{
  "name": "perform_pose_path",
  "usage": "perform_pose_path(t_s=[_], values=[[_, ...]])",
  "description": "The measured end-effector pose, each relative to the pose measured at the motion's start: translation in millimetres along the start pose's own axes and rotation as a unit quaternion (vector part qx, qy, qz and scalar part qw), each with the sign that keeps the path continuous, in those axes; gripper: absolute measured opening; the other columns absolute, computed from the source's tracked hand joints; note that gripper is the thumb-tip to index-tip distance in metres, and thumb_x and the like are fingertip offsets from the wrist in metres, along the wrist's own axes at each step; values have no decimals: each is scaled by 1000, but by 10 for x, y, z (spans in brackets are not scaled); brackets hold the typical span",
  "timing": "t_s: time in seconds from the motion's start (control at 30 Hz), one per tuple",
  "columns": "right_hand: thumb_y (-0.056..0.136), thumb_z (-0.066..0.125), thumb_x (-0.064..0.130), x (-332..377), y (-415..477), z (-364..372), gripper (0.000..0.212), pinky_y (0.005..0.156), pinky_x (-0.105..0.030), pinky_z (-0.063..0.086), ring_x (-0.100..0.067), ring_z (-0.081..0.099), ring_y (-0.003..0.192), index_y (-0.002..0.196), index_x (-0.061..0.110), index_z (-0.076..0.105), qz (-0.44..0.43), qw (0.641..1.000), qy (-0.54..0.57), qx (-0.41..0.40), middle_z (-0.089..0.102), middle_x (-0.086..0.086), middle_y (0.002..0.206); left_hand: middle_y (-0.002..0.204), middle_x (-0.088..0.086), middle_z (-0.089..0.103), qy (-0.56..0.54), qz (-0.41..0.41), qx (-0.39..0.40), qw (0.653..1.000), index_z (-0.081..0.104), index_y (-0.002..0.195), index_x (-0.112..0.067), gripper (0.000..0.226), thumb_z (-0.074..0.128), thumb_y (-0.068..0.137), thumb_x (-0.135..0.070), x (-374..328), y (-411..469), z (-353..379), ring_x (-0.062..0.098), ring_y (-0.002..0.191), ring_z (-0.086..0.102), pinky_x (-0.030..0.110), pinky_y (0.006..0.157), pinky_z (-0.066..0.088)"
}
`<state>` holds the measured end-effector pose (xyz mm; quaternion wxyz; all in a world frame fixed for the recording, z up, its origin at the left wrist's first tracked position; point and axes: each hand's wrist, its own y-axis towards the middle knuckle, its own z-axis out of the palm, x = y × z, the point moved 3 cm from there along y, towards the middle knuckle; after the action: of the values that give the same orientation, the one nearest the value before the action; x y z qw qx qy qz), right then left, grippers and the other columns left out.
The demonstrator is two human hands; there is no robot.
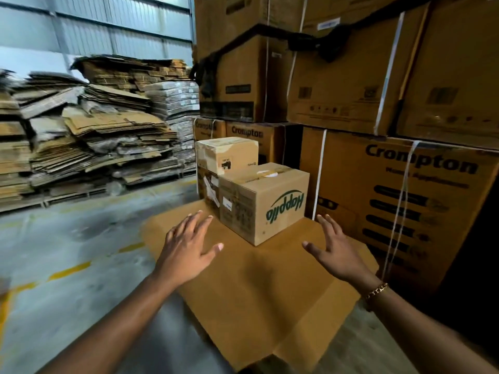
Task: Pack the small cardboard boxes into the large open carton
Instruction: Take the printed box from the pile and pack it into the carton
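We hold our left hand (pixel 189 247) and right hand (pixel 333 252) apart, fingers spread and gripping nothing, flanking the Happilo box (pixel 267 203), likely to clamp both its sides. It sits on flat brown cardboard (pixel 256 282), just before another small box (pixel 225 155).

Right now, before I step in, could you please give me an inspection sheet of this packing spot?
Surface: flat brown cardboard panel with flap seams, over the grey concrete floor; no open cavity shows.
Job's things: brown cardboard box with green Happilo print stands on the panel, print upside down; behind it a paler taped cardboard box sits on another box.
Clutter: heaps of flattened cardboard sheets at the left.
Hands: left hand and right hand open, fingers spread, either side of the Happilo box, holding nothing.
Cables: nothing seen.
Surroundings: stacked brown Crompton cartons bound with white straps at the right; corrugated metal wall behind.
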<state>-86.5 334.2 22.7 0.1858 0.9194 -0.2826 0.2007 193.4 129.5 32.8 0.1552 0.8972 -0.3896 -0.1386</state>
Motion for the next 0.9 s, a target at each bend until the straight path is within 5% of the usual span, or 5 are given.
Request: perform_pose_path(t_s=[0.23, 0.67, 0.77, 0.9], values=[[97, 58, 52, 312, 1270, 493, 85, 117, -47, 29, -26, 20, 152, 162, 21, 12, 32, 991, 123, 30, 10, -1, 169, 166, 1, 17, -24, -55, 39, 997, 20, 158, -28, 77, 38, 94, -68, 772, 1079, 284, 24, 151, 19, 49, 120, 18], [97, 58, 50, 468, 2884, 1329, 85, 121, -47, 20, -26, 10, 155, 162, 29, 8, 139, 968, 209, 16, 1, 2, 171, 162, 4, 26, -223, -31, 112, 968, 29, 154, -27, 72, 48, 95, -63, 1309, 3387, 1522, 30, 145, 31, 54, 116, 30], [96, 61, 49, 476, 3230, 1503, 85, 116, -48, 30, -27, 23, 151, 161, 28, 12, 202, 940, 274, -15, 11, 2, 170, 161, 9, 28, -287, -54, 136, 947, 28, 154, -27, 78, 49, 91, -67, 1572, 4016, 1877, 34, 143, 36, 56, 112, 36], [99, 58, 47, 508, 3553, 1701, 71, 99, -49, 46, -25, 49, 120, 158, 36, 19, 283, 897, 338, -29, 41, -1, 149, 156, 13, 35, -388, -121, 177, 896, 29, 155, -23, 73, 48, 96, -60, 1776, 4688, 2205, 36, 135, 44, 36, 89, 45]])
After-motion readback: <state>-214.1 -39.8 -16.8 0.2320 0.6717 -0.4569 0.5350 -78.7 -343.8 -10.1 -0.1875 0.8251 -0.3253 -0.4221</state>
